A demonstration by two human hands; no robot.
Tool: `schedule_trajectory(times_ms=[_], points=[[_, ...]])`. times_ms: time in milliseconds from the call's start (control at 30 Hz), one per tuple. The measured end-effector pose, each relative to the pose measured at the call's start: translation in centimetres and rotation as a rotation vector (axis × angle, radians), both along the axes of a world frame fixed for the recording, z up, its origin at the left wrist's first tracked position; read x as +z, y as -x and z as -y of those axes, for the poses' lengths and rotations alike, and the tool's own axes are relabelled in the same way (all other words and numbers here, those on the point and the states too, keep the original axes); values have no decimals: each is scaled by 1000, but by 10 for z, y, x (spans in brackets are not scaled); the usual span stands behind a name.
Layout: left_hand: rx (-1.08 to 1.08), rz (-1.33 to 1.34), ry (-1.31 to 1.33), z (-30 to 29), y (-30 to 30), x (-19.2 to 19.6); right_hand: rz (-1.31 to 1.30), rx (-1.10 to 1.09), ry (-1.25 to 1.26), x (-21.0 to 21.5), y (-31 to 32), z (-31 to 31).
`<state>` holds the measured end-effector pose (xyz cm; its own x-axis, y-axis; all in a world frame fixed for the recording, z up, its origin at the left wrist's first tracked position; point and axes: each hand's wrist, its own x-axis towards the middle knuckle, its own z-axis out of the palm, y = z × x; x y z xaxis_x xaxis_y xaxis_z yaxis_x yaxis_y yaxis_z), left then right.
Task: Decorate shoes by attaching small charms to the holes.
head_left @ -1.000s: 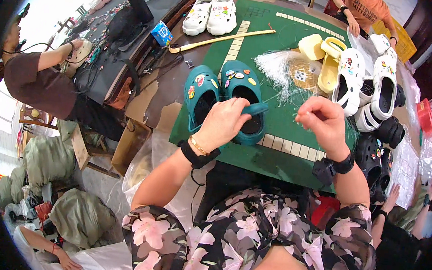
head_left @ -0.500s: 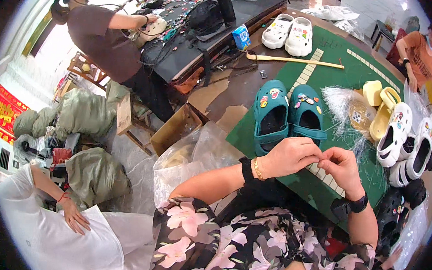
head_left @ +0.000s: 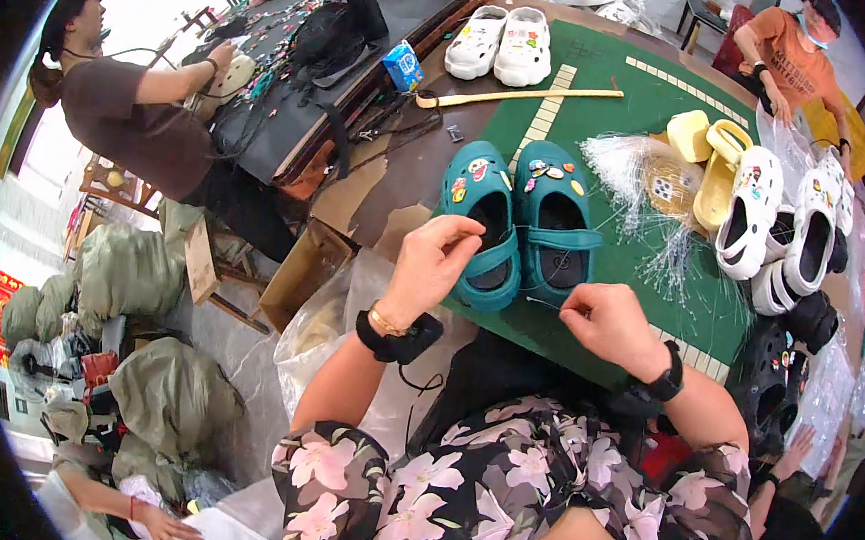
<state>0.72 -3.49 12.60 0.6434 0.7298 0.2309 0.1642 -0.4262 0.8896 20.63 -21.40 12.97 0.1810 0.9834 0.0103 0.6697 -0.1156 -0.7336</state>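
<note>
Left hand (head_left: pixel 430 270): fingertips drawn together at the left teal clog (head_left: pixel 499 255); whether they pinch anything cannot be told. Right teal clog (head_left: pixel 563 239): alongside the first, toes away from the wearer, on a green mat (head_left: pixel 655 105) covering part of the brown tabletop (head_left: pixel 424 169). Right hand (head_left: pixel 614 328): fingers curled near that clog's heel, grip likewise unclear. Translucent strands (head_left: pixel 616 162): loosely fanned. Yellow sandals (head_left: pixel 714 194): beside white clogs (head_left: pixel 755 182).

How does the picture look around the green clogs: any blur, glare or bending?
Head view: green clogs fairly clear; clear plastic at right glaring; upper left washed out to white; fisheye bending strongest toward the rim, with black corners.
</note>
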Motion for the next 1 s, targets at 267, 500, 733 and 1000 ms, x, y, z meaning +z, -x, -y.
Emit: schedule_trajectory(times_ms=[267,500,733,1000], points=[[-219,-67,-422,-20,2,-14,262,-136,-44,-26,37,-52],[-325,-376,-269,-23,6,2,-24,-94,-145,-36,49,-63],[-279,-278,-657,-51,16,-12,306,-96,-170,-21,11,-17],[-316,-367,-941,-72,26,1,444,-216,-271,-27,-44,28]])
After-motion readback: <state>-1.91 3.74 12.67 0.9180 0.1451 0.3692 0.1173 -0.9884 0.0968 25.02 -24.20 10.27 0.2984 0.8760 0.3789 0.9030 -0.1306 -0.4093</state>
